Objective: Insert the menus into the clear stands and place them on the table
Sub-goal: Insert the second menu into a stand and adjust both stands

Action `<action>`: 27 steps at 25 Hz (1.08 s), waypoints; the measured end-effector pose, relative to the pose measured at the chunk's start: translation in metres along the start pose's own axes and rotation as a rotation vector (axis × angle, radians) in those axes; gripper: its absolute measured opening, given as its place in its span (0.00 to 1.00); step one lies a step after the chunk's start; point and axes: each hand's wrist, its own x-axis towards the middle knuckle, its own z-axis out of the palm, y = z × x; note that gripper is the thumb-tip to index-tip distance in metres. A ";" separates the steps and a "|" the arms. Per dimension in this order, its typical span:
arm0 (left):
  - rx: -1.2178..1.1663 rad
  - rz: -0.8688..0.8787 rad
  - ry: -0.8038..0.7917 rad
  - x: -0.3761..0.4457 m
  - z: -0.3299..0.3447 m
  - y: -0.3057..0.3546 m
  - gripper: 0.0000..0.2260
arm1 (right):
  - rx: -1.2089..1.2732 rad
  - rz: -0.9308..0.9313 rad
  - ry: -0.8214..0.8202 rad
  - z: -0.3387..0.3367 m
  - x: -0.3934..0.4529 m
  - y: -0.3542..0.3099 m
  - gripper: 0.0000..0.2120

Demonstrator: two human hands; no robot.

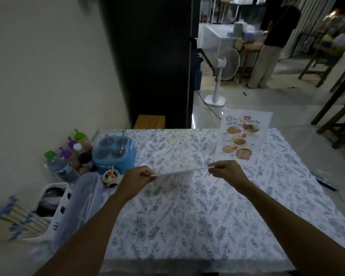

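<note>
— Floral cloth covers the desk point(197, 226); one filled menu stand point(244, 136) stands upright at its far right.

— And both hands?

— Left hand point(135, 180) and right hand point(227, 172) each pinch an end of a clear stand point(179, 172), held above the desk.

A white cloth printed with blue-grey leaf and flower sprigs covers the worktop point(207, 226). At its far right corner, the menu point(241, 136) is white with orange, red and yellow dish pictures and coloured lettering. Left of the menu stands a light blue condiment caddy point(116, 156) with a clear lid. Left of the caddy, bottles point(68, 154) carry green and purple caps. Nearer than these, a white basket point(56, 214) holds blue-and-white wrapped chopsticks point(10, 220).
</note>
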 end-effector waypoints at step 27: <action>0.154 -0.106 0.337 0.155 0.009 0.003 0.06 | -0.302 -0.153 0.019 0.031 0.188 -0.035 0.07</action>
